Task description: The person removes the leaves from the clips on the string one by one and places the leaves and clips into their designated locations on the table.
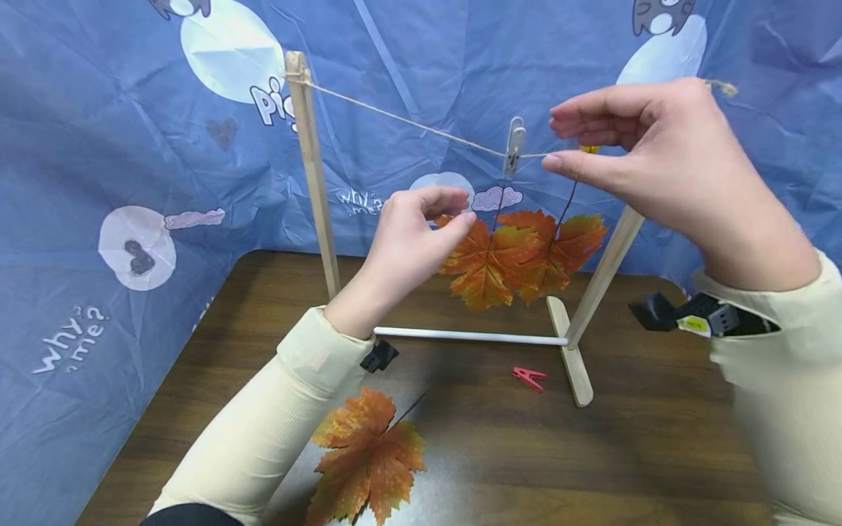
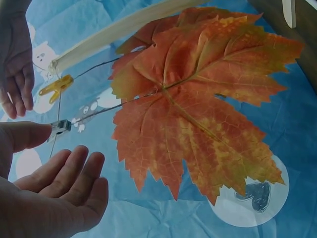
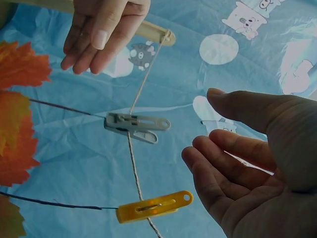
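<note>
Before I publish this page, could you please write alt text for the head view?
Two orange leaves hang from a string between wooden posts, held by a gray clothespin and a yellow clothespin, with a person's empty left hand and right hand raised close by. On the brown table below lie a third leaf and a red clothespin.

My right wrist feed shows the right hand, thumb apart from its loosely bent fingers, near a string. On it I find a grey clothespin gripping a dark stem and, lower down, a yellow clothespin gripping a second stem. Orange leaves line the left edge. Up top, the left hand overlaps a wooden post; blue cloth spreads behind.
</note>
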A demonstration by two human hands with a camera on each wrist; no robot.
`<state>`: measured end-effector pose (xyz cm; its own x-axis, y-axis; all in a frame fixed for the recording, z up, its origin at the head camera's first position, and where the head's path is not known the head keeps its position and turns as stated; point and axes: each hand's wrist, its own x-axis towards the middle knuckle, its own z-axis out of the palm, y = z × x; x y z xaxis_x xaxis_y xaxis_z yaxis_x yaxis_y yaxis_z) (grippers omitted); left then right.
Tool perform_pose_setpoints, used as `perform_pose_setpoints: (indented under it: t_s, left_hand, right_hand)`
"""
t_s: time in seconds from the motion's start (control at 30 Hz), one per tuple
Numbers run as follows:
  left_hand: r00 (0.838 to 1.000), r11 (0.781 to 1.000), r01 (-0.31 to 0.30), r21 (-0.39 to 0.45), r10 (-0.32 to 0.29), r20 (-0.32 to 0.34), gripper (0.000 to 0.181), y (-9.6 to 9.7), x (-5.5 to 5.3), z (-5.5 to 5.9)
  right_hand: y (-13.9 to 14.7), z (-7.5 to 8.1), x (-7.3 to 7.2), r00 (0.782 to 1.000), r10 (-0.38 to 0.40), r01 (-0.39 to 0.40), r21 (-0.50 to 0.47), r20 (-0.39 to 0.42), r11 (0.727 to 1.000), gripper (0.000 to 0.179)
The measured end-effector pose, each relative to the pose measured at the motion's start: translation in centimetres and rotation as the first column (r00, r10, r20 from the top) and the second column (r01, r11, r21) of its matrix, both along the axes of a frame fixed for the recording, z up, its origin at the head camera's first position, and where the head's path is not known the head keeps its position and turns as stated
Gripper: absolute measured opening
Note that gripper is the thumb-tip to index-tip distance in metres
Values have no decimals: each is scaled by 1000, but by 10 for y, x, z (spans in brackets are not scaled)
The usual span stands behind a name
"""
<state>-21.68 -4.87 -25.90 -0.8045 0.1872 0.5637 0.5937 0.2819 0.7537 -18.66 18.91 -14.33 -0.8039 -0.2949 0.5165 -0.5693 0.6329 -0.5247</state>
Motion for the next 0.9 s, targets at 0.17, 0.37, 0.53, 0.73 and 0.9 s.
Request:
perform_pose_setpoints:
  t_s: [0.17,0.37,0.53,0.73,0.9]
  left_hand:
    - [1000,1000,3,2,-3,-2,23,4,-5,3]
    - [1000,1000,2,-3,-2,7,21,8,-11,5]
    - [1000,999,-2,-37,2,20,22,11,-16,8]
    - [1000,998,-3,-69,5,23,22,10,-22,11]
    - [999,994,-16,-109,19,28,23,11,-26,13]
  right_hand:
    - [2,7,-5,1000,-7,7,18,13,1000,41]
    - [2,16,-10,999,-38,38,106,-5,994,44]
    - [0,24,-21,999,-44,44,207,-4,977,45]
    - [-7,33,-35,997,-34,14,277,66,961,48]
    - [-15,40,-43,998,-28,3,392,60,920,53]
